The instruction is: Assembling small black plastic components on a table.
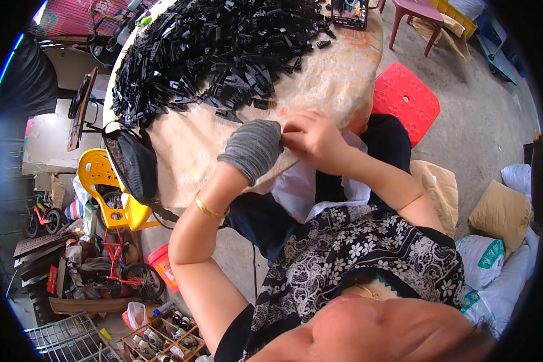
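Note:
My left hand (253,148), in a grey knitted glove, is closed at the near edge of the table. Its fingertips meet those of my bare right hand (317,140), whose thumb and fingers are pinched together. Whatever lies between them is hidden or too small to make out. Just beyond the hands spreads a big heap of small black plastic pieces (211,54) on the cloth-covered table (320,90). Below my hands, a white bag or cloth (295,190) hangs between my knees.
A phone (350,13) stands at the far table edge. To the right is a red plastic stool (406,99); a yellow chair (99,175) and a black mesh bag (131,163) are on the left. Filled sacks (501,211) lie at the right, a red bicycle (123,268) lower left.

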Demonstrator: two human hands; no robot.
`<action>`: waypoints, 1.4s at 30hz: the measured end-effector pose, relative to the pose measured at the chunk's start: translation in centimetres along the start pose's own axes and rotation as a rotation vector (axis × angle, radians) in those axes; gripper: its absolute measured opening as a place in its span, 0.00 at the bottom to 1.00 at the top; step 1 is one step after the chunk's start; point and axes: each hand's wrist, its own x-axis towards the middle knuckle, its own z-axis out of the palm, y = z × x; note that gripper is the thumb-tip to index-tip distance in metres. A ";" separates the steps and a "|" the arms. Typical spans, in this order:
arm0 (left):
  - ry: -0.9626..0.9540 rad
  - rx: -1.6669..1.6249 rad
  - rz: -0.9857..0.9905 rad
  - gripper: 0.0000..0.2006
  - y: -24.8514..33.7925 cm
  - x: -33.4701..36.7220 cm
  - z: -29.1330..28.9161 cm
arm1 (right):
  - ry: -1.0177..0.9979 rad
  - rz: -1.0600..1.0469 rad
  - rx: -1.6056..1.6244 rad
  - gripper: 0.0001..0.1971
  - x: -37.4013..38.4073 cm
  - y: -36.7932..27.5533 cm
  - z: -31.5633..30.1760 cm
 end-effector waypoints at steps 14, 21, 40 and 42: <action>0.032 -0.009 -0.093 0.13 1.0 -0.9 -0.3 | 0.072 0.002 0.099 0.09 -1.1 1.6 0.5; 0.377 -0.451 -0.121 0.36 1.9 -3.4 4.3 | -0.170 0.160 0.515 0.11 0.3 0.7 -0.5; 0.496 0.008 -0.436 0.15 -7.5 -1.9 4.0 | 0.020 0.182 -0.515 0.14 3.8 15.1 -3.8; 0.507 0.049 -0.416 0.12 -7.2 -2.0 3.7 | -0.094 0.143 -0.577 0.15 3.7 16.6 -4.4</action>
